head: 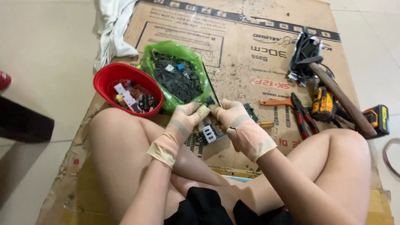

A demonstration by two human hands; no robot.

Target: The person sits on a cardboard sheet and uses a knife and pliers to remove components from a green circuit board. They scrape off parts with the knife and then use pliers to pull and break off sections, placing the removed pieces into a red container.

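Between my bent knees, over the flattened cardboard sheet on the tiled floor, I have both gloved hands brought together on a small green circuit board. My left hand is curled narrow, its fingertips pinching the near upper edge of the board. My right hand is closed too, fingers folded against the board from the other side, so that the two sets of fingertips nearly touch. A yellow-handled tool sticks out from behind the right hand; I cannot tell whether that hand grips it or whether it just lies on the cardboard.

Just beyond my hands sits a green plastic bag, open and heaped with dark electronic parts. Touching it on the left is a red bowl with a mix of small coloured components. A white cloth lies crumpled at the far left edge of the cardboard.

Off to the right, well apart from my hands, lie red-handled pliers, an orange-handled tool, a hammer with a wooden handle, and a yellow and black device. Another yellow and black device sits near the end of the hammer handle.
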